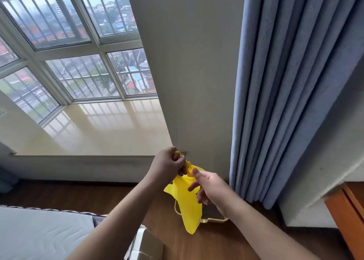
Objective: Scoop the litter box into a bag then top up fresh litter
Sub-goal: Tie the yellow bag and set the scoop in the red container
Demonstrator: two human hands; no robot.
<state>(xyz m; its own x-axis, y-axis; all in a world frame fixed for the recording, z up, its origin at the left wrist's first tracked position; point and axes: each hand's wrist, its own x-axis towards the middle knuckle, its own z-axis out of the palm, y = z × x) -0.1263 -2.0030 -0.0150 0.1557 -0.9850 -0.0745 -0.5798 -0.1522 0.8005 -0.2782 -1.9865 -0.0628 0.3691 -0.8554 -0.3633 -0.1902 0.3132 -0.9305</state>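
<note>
Gripping the yellow bag [187, 198] by its handles in the clenched left hand [167, 166], bag hanging long-axis down over the litter box [213, 219] on the floor, right hand [209, 188] fingers loose, touching its mouth just right

No text, label, brand or number can be read on anything in view.

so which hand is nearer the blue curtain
Right. The right hand sits just left of the blue curtain at its lower folds, fingers on the yellow bag. The left hand pinches the bag's handle farther left.
</note>
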